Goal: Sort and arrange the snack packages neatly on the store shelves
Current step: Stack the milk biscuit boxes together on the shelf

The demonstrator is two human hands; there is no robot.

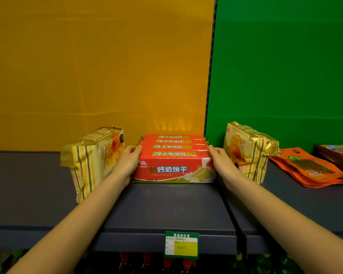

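Both hands bracket a row of four red plastic-wrapped biscuit packs (174,167). The left hand (130,161) lies flat against the row's left end and the right hand (223,163) against its right end. The fingers are fairly straight and pressed to the wrappers, with the fingertips reaching the upper corners of the packs.

Behind it all stands a large yellow back panel (87,66), and to its right a green back panel (285,66); a thin black upright strip (211,76) divides them. Below runs the dark grey metal shelf (166,206), on which everything rests. The red packs stand on edge one behind another, near the back of the shelf, just left of the black strip, with their printed faces toward the camera.

A gold-and-cream striped foil bag (91,159) stands upright just left of the left hand, leaning slightly. A second striped foil bag (249,151) of the same kind stands just right of the right hand, in front of the green panel. Further right, flat orange pouches (309,167) lie overlapped on the shelf, and beyond them are darker flat packets (337,153), too blurred to read.

On the shelf's front edge, below the red packs, hangs a green-bordered paper price tag (181,245) with a yellow field and handwriting. Goods on the level below are too dim to make out.
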